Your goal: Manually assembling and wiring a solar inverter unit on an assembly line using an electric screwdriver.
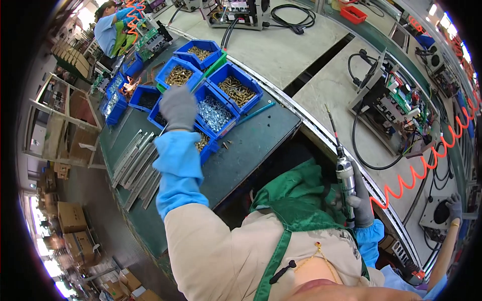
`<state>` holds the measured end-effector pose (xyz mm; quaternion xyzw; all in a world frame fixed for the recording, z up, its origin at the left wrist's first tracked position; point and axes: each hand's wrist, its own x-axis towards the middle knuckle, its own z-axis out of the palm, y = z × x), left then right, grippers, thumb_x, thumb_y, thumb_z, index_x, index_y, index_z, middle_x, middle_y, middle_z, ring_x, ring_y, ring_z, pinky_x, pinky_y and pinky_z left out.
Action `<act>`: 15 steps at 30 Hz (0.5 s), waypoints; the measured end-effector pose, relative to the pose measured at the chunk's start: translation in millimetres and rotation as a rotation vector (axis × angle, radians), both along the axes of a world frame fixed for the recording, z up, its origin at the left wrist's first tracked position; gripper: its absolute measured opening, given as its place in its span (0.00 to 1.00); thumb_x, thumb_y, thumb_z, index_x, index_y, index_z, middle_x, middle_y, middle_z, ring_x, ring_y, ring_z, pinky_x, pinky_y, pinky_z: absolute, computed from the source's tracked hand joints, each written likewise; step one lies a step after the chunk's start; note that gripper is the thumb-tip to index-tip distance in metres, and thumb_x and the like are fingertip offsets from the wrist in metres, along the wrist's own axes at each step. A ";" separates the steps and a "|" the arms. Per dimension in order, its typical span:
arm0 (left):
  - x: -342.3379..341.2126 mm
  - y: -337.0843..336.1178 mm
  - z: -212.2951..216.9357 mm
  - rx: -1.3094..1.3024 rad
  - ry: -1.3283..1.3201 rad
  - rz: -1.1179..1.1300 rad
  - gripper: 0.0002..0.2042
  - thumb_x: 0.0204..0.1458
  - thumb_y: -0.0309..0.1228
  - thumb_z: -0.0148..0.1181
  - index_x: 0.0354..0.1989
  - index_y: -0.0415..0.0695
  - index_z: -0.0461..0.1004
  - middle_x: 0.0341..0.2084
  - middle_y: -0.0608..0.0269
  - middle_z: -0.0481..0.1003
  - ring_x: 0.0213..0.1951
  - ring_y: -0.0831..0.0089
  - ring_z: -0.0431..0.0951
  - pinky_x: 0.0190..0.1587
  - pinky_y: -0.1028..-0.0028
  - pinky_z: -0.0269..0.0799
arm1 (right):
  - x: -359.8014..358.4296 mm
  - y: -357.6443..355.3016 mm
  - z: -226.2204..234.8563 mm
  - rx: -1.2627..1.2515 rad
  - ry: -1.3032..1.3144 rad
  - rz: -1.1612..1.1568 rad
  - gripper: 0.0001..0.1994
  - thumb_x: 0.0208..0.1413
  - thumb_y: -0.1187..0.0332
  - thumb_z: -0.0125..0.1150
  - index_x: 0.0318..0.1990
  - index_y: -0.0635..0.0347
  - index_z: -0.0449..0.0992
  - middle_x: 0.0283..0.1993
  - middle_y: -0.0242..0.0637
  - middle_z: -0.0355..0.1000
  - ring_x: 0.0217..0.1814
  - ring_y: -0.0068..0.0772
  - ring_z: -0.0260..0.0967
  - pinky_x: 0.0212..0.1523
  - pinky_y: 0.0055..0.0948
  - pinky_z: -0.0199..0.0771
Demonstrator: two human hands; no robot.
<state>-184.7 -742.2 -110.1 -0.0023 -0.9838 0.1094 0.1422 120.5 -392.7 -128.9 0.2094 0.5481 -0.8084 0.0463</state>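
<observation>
My left hand (178,108), in a grey glove and blue sleeve, is over the group of blue bins on the green bench; its fingertips are hidden behind the hand. Close beside it are a bin of silvery screws (215,114), a bin of brass-coloured screws (178,76) and another bin of brass-coloured screws (236,91). On the other side, my gloved right hand (360,198) is closed round a power screwdriver (345,175). Its long bit points up and away from me over the conveyor's edge, touching nothing.
Metal strips (138,168) lie stacked on the green bench (256,150). An opened electronic unit (396,110) with trailing black cables sits on the conveyor at right. A coiled orange hose (427,173) hangs nearby. Co-workers are at far left and lower right, one hand (454,206) by a fan panel.
</observation>
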 end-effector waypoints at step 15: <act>-35.4 47.3 53.7 1.741 -0.640 -0.629 0.17 0.61 0.31 0.51 0.57 0.38 0.65 0.41 0.59 0.73 0.38 0.74 0.76 0.43 0.73 0.76 | 25.6 21.6 7.6 0.066 0.027 -0.192 0.59 0.28 0.58 0.70 0.73 0.54 0.40 0.42 0.42 0.68 0.27 0.29 0.70 0.30 0.28 0.79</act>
